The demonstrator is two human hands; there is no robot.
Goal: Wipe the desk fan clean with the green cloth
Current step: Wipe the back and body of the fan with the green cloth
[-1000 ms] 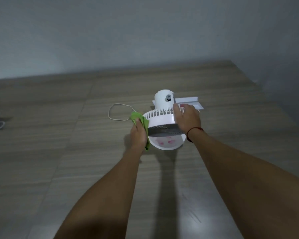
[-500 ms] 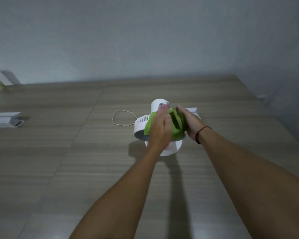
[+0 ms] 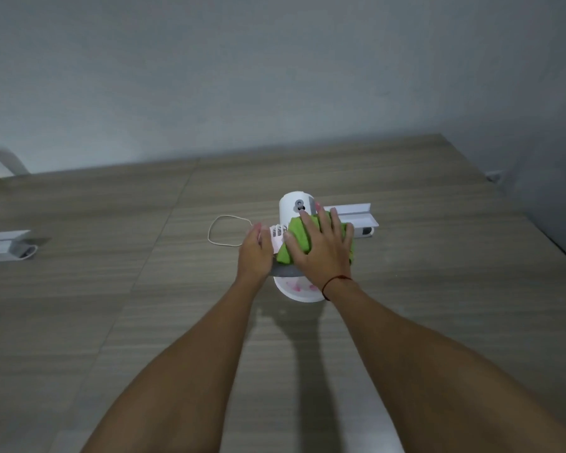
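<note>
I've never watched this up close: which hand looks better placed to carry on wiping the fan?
Probably the right hand: it lies spread flat on the green cloth atop the fan. The left hand only steadies the fan's side.

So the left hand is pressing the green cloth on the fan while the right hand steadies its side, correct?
Not quite: the hands are swapped. In the head view the right hand presses the green cloth on the fan, while the left hand steadies its side.

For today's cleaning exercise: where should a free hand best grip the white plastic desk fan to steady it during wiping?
Probably the round grille rim of the white plastic desk fan, from its left side, where the left hand sits; the right hand presses the green cloth over the top.
</note>
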